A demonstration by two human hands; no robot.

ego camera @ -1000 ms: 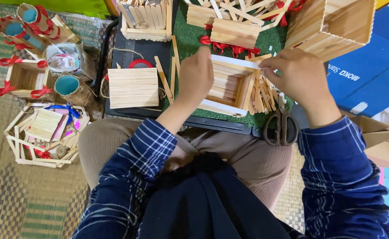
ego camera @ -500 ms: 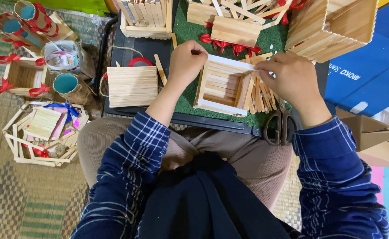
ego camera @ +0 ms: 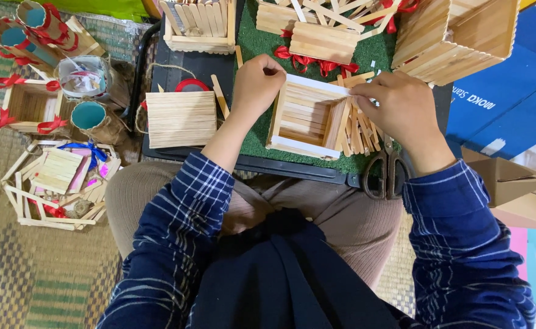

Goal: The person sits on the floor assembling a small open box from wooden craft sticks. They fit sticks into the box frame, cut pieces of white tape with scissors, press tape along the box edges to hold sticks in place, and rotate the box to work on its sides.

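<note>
The open square box of pale wooden craft sticks (ego camera: 307, 116) lies on the green felt mat (ego camera: 253, 39) near the front edge of the black desk (ego camera: 198, 64), between the two hands. The left hand (ego camera: 257, 82) rests against the box's left wall at its far corner; its fingers curl under, so their tips are hidden and I cannot tell if they grip the wall or only press on it. The right hand (ego camera: 399, 106) is at the far right corner of the box, its fingers drawn narrow together on the top stick of the rim. Under this hand a loose pile of wooden sticks (ego camera: 359, 131) is half covered. The black-handled scissors (ego camera: 387, 167) lie at the front edge of the desk, their blades hidden below the right wrist.

The flat square panel of wooden sticks (ego camera: 181, 119) lies just left of the mat, near the front left corner of the desk. A red ring (ego camera: 192, 85) behind it is partly hidden. The large wooden stick house (ego camera: 457, 33) at the far right corner is cut off by the picture's top edge.

Compared with half a second ago, the left hand has moved a little toward the box corner, and the right hand has come closer to the rim. The box itself has not shifted.
</note>
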